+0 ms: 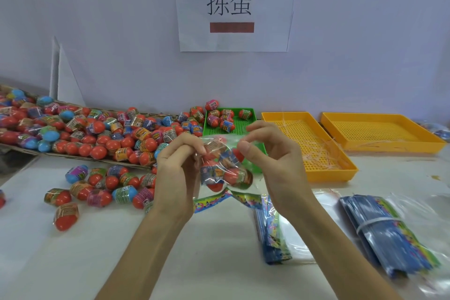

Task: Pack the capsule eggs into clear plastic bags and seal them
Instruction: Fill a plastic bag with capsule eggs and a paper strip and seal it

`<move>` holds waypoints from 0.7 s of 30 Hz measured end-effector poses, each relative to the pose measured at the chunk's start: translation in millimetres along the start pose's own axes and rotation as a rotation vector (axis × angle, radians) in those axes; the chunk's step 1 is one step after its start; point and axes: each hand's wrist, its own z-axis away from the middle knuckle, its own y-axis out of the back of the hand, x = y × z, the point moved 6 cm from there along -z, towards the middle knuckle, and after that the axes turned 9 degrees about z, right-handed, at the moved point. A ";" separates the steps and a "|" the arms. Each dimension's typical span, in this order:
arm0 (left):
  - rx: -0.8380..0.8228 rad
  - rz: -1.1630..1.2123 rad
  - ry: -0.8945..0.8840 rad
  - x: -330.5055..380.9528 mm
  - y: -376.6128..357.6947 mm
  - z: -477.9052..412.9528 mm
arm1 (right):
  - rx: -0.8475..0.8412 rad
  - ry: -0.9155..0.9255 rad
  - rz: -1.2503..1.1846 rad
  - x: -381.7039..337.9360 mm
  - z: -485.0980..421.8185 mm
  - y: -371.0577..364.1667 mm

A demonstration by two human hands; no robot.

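I see the clear plastic bag point(225, 168) held up above the white table point(219, 251), with several capsule eggs point(231, 174) bunched inside it. My left hand point(177, 165) pinches the bag's top edge on one side, and my right hand point(270, 153) pinches the other — thumb and forefinger closed on the film. A printed header strip point(219, 200) hangs under the bag. Behind it sits a green tray point(243, 126) holding a few eggs, with the loose egg pile point(85, 129) to the left, two yellow trays point(316, 148) to the right, and bundled empty bags point(379, 229) nearer me.
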 end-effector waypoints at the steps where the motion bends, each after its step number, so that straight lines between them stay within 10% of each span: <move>1: -0.006 0.002 0.028 -1.2 -0.7 -0.1 | 0.015 0.053 0.012 -3.7 -0.5 2.4; 21: 0.096 0.318 0.457 -21.1 2.8 2.8 | -0.129 0.703 0.602 -48.1 21.2 -13.0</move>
